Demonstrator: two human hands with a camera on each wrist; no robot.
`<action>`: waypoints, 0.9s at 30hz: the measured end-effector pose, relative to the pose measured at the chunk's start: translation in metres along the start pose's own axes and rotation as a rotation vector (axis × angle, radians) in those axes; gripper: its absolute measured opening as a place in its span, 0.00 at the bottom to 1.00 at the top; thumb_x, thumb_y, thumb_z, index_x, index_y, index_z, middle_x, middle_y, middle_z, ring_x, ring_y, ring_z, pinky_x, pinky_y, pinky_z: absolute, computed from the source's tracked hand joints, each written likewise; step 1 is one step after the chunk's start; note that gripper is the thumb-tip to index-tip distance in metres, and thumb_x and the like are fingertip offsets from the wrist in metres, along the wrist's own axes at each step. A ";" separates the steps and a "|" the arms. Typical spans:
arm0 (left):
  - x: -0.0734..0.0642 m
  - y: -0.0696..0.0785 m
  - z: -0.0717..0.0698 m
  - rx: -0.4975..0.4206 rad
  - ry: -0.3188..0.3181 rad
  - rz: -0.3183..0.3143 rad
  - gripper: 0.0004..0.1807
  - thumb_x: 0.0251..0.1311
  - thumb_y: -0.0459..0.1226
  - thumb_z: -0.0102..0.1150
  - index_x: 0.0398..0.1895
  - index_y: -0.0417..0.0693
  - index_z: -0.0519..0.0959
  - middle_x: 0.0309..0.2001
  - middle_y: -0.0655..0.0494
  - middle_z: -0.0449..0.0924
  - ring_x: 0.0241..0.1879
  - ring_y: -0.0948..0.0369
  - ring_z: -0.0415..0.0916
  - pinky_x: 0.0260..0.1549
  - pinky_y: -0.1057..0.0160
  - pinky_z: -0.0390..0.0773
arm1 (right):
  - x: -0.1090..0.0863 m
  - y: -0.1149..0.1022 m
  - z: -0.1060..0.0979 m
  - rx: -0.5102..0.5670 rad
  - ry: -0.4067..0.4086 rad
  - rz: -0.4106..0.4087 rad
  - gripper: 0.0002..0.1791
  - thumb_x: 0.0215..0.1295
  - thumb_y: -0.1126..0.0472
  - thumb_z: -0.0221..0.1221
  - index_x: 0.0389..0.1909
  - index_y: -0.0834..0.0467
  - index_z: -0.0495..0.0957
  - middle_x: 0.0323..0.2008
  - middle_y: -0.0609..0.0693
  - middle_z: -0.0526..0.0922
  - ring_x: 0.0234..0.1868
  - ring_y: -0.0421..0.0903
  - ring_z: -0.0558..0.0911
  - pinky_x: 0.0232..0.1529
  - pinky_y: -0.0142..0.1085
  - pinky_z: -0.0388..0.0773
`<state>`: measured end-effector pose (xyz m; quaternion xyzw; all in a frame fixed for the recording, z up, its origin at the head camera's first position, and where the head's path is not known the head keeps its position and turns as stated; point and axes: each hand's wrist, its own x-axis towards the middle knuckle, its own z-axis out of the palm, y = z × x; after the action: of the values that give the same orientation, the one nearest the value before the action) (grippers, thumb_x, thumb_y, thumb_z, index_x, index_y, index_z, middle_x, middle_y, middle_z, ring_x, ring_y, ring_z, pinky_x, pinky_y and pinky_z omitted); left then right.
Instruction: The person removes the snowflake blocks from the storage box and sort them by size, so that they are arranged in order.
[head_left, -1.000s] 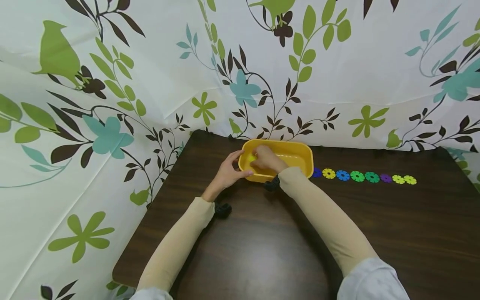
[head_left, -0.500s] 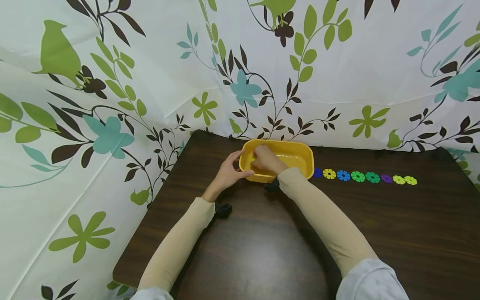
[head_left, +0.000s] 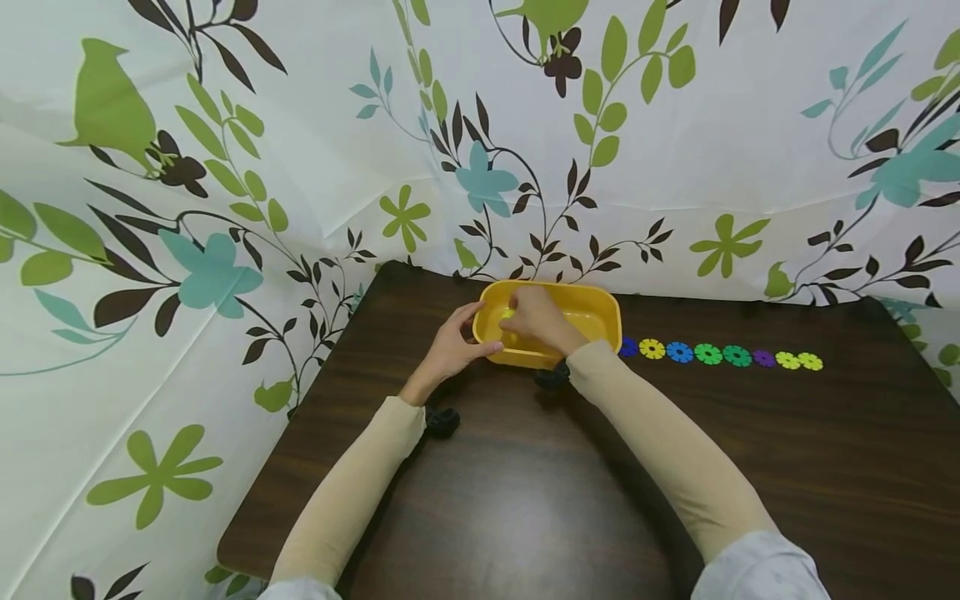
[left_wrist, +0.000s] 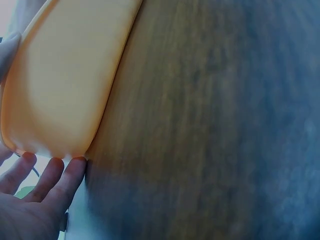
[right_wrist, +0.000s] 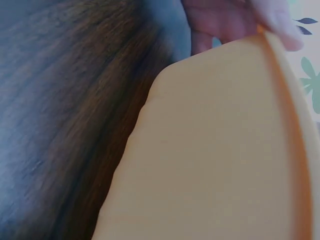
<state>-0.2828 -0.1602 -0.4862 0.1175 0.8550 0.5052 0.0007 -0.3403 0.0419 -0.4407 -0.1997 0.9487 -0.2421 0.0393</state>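
Note:
A yellow plastic tub stands near the back of the dark table. My left hand grips its left end, thumb at the front rim and fingers around the end wall. In the left wrist view the fingertips press against the tub's end. Inside the tub's left part is my right hand, fingers curled. A small bright yellow disc shows at its fingertips, apparently pinched; most of it is hidden. The right wrist view shows mainly the tub's outer wall, with left-hand fingers at its far end.
A row of notched plastic discs extends rightward from the tub: dark blue, yellow, blue, green, darker green, purple, then yellow ones. A patterned curtain hangs behind the table.
My right hand has shifted slightly right and up inside the tub, and the yellow disc shows more plainly at its fingertips. The left hand keeps its grip. The head view has drifted slightly.

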 end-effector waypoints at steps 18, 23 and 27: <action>0.000 0.000 0.000 -0.003 -0.011 -0.016 0.51 0.62 0.47 0.80 0.86 0.52 0.64 0.85 0.46 0.61 0.71 0.46 0.70 0.68 0.44 0.82 | -0.062 0.042 -0.029 0.165 0.264 -0.036 0.22 0.59 0.55 0.67 0.49 0.66 0.89 0.48 0.64 0.90 0.46 0.58 0.85 0.53 0.52 0.83; 0.000 -0.001 -0.001 0.013 -0.017 -0.005 0.52 0.62 0.47 0.80 0.86 0.53 0.64 0.85 0.47 0.61 0.70 0.47 0.70 0.66 0.46 0.82 | -0.083 0.057 -0.039 0.184 0.347 0.002 0.23 0.60 0.55 0.68 0.51 0.67 0.89 0.48 0.65 0.90 0.48 0.60 0.84 0.53 0.54 0.83; -0.001 -0.002 -0.001 0.018 -0.016 -0.001 0.51 0.63 0.47 0.80 0.86 0.53 0.63 0.85 0.47 0.61 0.70 0.47 0.69 0.66 0.45 0.83 | -0.099 0.072 -0.046 0.205 0.428 0.011 0.22 0.61 0.56 0.71 0.51 0.68 0.89 0.47 0.66 0.89 0.46 0.61 0.84 0.49 0.53 0.83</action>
<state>-0.2829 -0.1624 -0.4879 0.1208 0.8595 0.4967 0.0067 -0.2831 0.1593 -0.4364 -0.1337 0.9069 -0.3737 -0.1415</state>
